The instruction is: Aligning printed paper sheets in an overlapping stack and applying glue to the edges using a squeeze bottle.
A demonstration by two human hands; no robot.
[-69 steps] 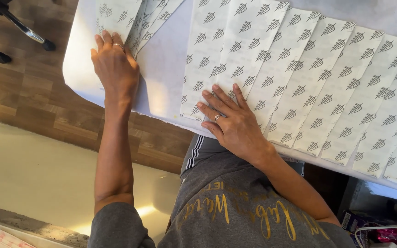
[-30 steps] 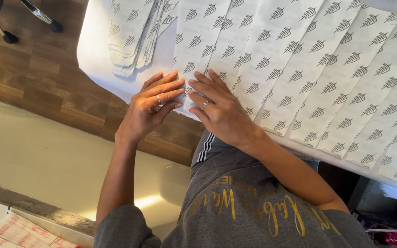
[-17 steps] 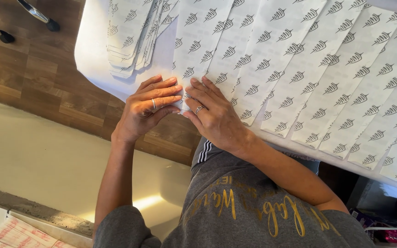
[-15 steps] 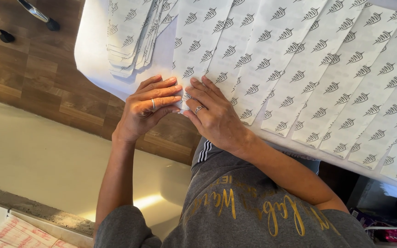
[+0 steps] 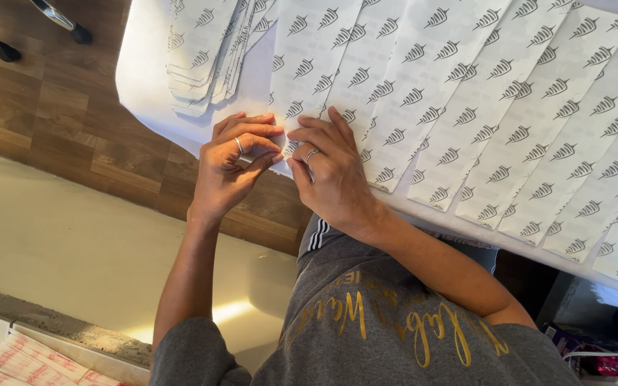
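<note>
Several white paper strips with grey leaf marks [image 5: 466,93] lie side by side on a white table [image 5: 144,78]. My left hand [image 5: 234,168] pinches the near end of the leftmost strip [image 5: 302,78] between thumb and fingers. My right hand [image 5: 327,175] meets it at the same strip end, fingertips pressed on the paper beside the left thumb. Both hands wear a ring. The strip's corner is hidden under my fingers.
A stack of the same patterned strips [image 5: 202,53] lies at the table's left end. Beyond the table edge is wood flooring [image 5: 51,114] with a chair's wheeled base [image 5: 8,36]. A pale counter [image 5: 73,250] and pink patterned paper [image 5: 30,361] lie lower left.
My left hand left the stack at the table's left end and came over to the right hand. Both hands now close on the near end of the leftmost strip.
</note>
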